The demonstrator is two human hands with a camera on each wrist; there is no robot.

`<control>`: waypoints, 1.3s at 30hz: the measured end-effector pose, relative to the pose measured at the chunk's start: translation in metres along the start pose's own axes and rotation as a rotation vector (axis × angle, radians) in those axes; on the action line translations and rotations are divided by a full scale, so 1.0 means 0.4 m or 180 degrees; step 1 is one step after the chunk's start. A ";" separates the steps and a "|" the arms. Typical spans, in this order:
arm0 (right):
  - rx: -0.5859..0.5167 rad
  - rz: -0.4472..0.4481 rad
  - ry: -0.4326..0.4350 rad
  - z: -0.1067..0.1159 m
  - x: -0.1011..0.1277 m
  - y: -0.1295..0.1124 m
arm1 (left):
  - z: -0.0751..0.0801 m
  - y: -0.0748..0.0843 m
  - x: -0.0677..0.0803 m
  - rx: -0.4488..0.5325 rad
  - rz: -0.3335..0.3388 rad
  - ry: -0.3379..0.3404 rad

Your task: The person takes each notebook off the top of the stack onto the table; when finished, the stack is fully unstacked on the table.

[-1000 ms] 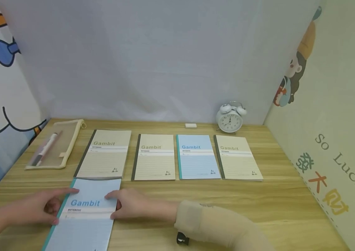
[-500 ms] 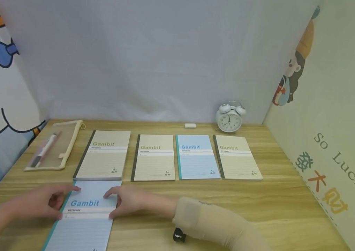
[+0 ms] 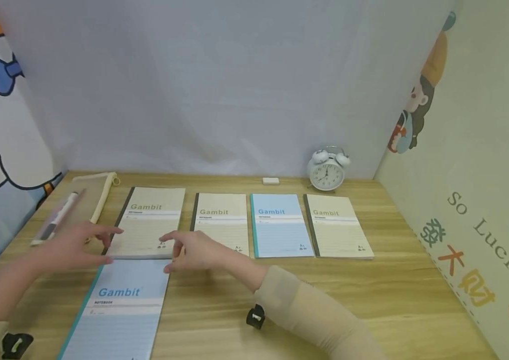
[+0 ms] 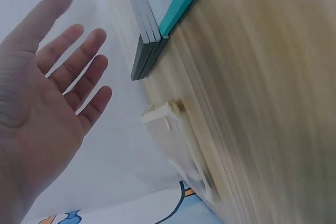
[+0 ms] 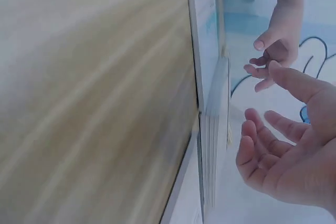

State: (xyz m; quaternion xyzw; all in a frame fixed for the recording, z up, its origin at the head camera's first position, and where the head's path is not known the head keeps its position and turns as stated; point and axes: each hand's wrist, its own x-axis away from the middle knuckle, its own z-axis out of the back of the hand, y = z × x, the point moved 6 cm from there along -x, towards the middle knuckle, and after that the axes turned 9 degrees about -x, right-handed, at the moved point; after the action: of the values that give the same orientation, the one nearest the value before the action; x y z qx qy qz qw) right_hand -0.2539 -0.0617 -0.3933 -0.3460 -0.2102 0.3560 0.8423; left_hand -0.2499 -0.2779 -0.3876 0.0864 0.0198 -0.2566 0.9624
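The beige notebook stack [image 3: 148,222] lies w/ its long axis toward the tabletop's back edge, in the back row's left end, between both hands: left hand [image 3: 74,245] at its spine side, right hand [image 3: 193,250] at its near-right corner, both w/ fingers spread, holding nothing, about equally near.

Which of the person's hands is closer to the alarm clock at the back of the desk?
The right hand. It hovers by the leftmost beige notebook, well left of the alarm clock; the left hand is farther left still, beside the pencil case.
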 end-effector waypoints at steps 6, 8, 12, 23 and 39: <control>-0.0302 0.0047 0.0352 0.065 -0.037 0.024 | 0.026 -0.015 -0.046 0.0016 0.0073 0.0251; -0.0332 0.0039 0.0417 0.078 -0.049 0.033 | 0.026 -0.024 -0.061 0.0015 0.0157 0.0223; -0.0206 0.0002 0.0507 0.091 -0.073 0.045 | 0.016 -0.051 -0.086 -0.0055 0.0440 0.0134; 0.0037 -0.0175 0.0645 0.060 -0.131 0.116 | -0.050 -0.134 -0.117 -0.0187 0.0758 -0.0025; 0.0471 -0.0428 0.0482 0.025 -0.172 0.148 | -0.090 -0.180 -0.125 -0.0048 0.0956 -0.0429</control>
State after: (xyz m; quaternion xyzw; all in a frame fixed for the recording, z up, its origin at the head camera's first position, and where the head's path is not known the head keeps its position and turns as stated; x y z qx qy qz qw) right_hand -0.3322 -0.0785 -0.4372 -0.2939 -0.1419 0.2860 0.9009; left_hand -0.3288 -0.3086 -0.4301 0.0637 -0.0561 -0.1150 0.9897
